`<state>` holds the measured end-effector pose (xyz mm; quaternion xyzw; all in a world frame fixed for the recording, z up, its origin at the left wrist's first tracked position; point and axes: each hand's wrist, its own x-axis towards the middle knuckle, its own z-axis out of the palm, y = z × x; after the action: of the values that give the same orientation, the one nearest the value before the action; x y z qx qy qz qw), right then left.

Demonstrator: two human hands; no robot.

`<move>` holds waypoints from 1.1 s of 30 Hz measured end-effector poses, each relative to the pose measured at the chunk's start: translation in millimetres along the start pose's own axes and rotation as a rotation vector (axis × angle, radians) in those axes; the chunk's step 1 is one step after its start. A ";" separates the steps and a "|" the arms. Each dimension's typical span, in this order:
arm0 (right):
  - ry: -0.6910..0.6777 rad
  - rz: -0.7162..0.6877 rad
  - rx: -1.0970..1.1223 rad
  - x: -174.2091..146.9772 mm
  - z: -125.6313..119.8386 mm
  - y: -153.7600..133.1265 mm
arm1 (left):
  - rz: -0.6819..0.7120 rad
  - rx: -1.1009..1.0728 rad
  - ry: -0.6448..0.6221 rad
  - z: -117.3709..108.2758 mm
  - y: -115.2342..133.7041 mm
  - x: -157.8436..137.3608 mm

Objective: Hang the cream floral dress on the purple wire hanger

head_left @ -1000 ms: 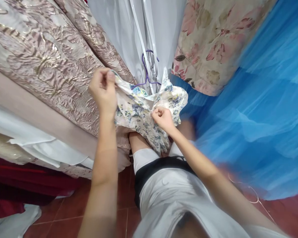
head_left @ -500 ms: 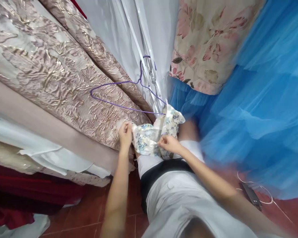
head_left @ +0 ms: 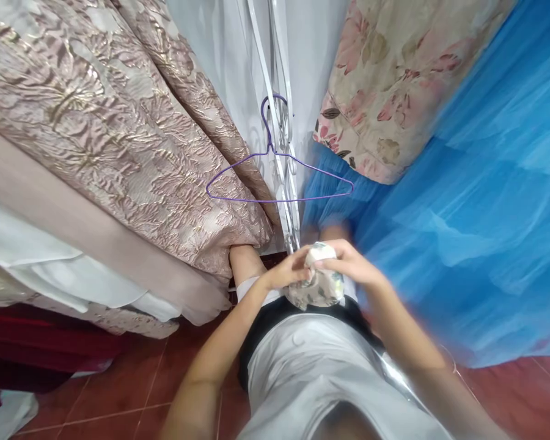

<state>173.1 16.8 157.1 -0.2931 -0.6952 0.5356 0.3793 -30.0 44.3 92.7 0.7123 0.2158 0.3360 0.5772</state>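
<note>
A small floral cloth garment (head_left: 318, 290), whitish with a leaf or flower print, is bunched up in front of my waist. My left hand (head_left: 291, 269) grips its left side, fingers curled into the fabric. On the other side my right hand (head_left: 346, 261) has its thumb and fingers closed around the upper part. The cloth's folds hide some fingertips and its full shape. Beyond both hands a bare purple hanger (head_left: 279, 200) hangs by its hook, apart from the cloth.
White straps (head_left: 266, 67) run down behind the hanger. A pink-gold brocade dress (head_left: 96, 122) hangs at left, a floral panel (head_left: 385, 110) and blue tulle (head_left: 476, 201) at right. Dark red fabric (head_left: 41, 342) hangs low left. Red tiles (head_left: 132, 379) cover the floor.
The floral garment has come off the purple hanger and been gathered from spread out into a bunch. Both hands have moved together around it, and the hanger now hangs level.
</note>
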 end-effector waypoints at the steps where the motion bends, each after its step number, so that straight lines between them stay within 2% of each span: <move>1: 0.035 -0.017 -0.011 -4.0 -5.0 -7.3 | -0.007 0.031 -0.020 6.6 -8.5 -1.4; 4: 0.188 -0.072 -0.085 -9.7 -26.3 -19.4 | -0.094 0.234 -0.019 15.1 -27.0 -4.5; 6: 0.337 -0.137 -0.143 -8.0 -50.1 -16.8 | -0.159 0.422 -0.004 5.7 -31.9 -6.4; 8: 0.503 -0.217 -0.192 -0.6 -81.6 -7.3 | -0.169 0.599 0.047 -13.8 -30.5 -8.9; 11: 0.714 -0.307 -0.194 25.0 -132.7 9.7 | -0.068 0.796 0.224 -45.9 -15.5 -15.0; 13: 0.819 -0.380 -0.112 51.9 -158.3 15.3 | -0.028 0.866 0.376 -60.7 2.5 -21.1; 16: 0.742 -0.347 -0.010 97.4 -169.4 9.6 | -0.038 0.868 0.564 -74.4 34.8 -32.9; 19: 0.493 -0.234 -0.002 131.8 -150.8 -6.2 | -0.003 0.803 0.649 -94.1 61.1 -48.0; 21: 0.340 -0.149 0.000 142.1 -133.1 -16.5 | 0.012 0.883 0.656 -117.0 70.0 -59.4; 25: 0.266 -0.098 0.009 137.9 -112.6 -29.6 | -0.143 1.281 0.563 -177.2 70.0 -75.4; 28: 0.233 -0.102 -0.021 129.9 -111.9 -35.6 | -0.230 1.384 0.512 -216.8 69.6 -71.0; 30: 0.202 -0.094 -0.046 127.3 -114.0 -39.7 | -0.191 1.391 0.572 -235.4 75.9 -57.4; 33: 0.193 -0.067 -0.076 126.9 -117.7 -43.3 | -0.044 1.307 0.794 -250.2 94.0 -23.0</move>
<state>203.6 170.5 242.4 -0.3342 -0.6846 0.4650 0.4509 -235.4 175.1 205.4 0.7303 0.5760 0.3593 -0.0757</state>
